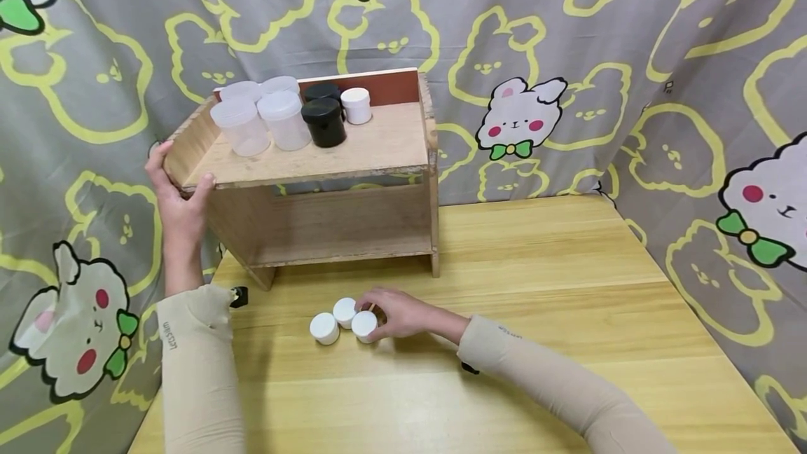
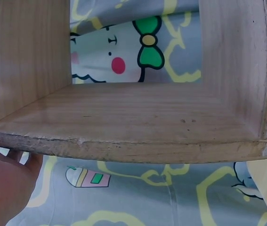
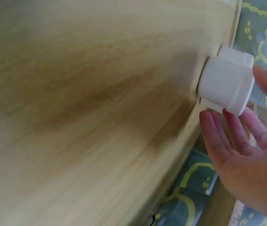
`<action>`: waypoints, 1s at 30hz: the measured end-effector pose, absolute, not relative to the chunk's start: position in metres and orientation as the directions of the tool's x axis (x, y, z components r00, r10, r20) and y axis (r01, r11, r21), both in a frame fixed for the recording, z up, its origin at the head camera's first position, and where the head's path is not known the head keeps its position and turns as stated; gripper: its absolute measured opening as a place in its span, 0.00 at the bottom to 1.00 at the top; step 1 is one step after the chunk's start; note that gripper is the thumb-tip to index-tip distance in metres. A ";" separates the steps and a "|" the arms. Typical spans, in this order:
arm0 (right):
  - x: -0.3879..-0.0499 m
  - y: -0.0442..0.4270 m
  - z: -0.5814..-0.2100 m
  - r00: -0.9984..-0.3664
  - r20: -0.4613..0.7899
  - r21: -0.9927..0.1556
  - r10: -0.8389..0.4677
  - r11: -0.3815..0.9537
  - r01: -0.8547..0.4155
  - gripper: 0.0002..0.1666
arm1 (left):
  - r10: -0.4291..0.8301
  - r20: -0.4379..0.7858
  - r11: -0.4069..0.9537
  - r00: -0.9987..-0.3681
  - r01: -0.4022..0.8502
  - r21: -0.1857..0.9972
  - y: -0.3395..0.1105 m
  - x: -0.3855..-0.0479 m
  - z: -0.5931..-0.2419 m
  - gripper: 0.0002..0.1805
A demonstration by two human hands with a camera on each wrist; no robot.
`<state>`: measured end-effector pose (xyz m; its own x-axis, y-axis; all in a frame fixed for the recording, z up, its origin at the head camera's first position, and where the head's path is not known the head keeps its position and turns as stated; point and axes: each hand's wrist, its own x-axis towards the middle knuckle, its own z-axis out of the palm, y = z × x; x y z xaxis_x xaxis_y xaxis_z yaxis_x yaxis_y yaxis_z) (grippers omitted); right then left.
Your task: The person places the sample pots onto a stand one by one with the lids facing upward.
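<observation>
Curtained tabletop corner; whether home or studio cannot be told. Grey cartoon-printed curtains (image 1: 463,54) hang beyond and to either side of the left hand (image 1: 181,205) and right hand (image 1: 400,312); a wood-grain table (image 1: 542,286) lies beneath the right hand

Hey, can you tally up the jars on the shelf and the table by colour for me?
Clear jars: 4
Black jars: 2
White jars: 4 (1 on the wooden shelf, 3 on the table)
Total: 10 jars
</observation>
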<state>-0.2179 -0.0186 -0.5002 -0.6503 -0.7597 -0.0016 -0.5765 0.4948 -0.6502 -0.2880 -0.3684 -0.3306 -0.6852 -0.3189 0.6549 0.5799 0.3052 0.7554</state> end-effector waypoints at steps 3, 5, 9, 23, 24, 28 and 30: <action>-0.219 -0.019 -0.502 -0.652 0.009 -0.645 -0.758 0.494 -0.583 0.28 | -0.319 0.655 0.302 -0.685 0.581 0.756 -0.368 -0.288 -0.331 0.39; -0.219 -0.020 -0.503 -0.653 0.015 -0.644 -0.757 0.492 -0.586 0.27 | -0.319 0.657 0.298 -0.683 0.586 0.754 -0.369 -0.288 -0.331 0.39; -0.220 -0.020 -0.505 -0.649 0.024 -0.648 -0.760 0.482 -0.589 0.24 | -0.317 0.663 0.300 -0.678 0.592 0.748 -0.369 -0.289 -0.331 0.39; -0.220 -0.020 -0.501 -0.646 0.042 -0.670 -0.762 0.458 -0.584 0.22 | -0.314 0.669 0.292 -0.674 0.602 0.743 -0.369 -0.290 -0.332 0.39; -0.220 -0.020 -0.500 -0.649 0.040 -0.678 -0.760 0.456 -0.577 0.22 | -0.314 0.670 0.285 -0.673 0.606 0.743 -0.369 -0.291 -0.333 0.39; -0.220 -0.019 -0.498 -0.659 0.029 -0.698 -0.752 0.457 -0.551 0.24 | -0.317 0.672 0.258 -0.669 0.621 0.740 -0.368 -0.291 -0.332 0.40; -0.220 -0.019 -0.495 -0.663 0.022 -0.702 -0.748 0.461 -0.543 0.24 | -0.318 0.669 0.253 -0.672 0.619 0.743 -0.365 -0.288 -0.330 0.39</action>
<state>-0.2204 -0.0186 -0.4947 -0.6629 -0.7484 0.0219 -0.5431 0.4605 -0.7021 -0.2876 -0.3653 -0.3302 -0.6720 -0.3184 0.6686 0.6195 0.2530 0.7431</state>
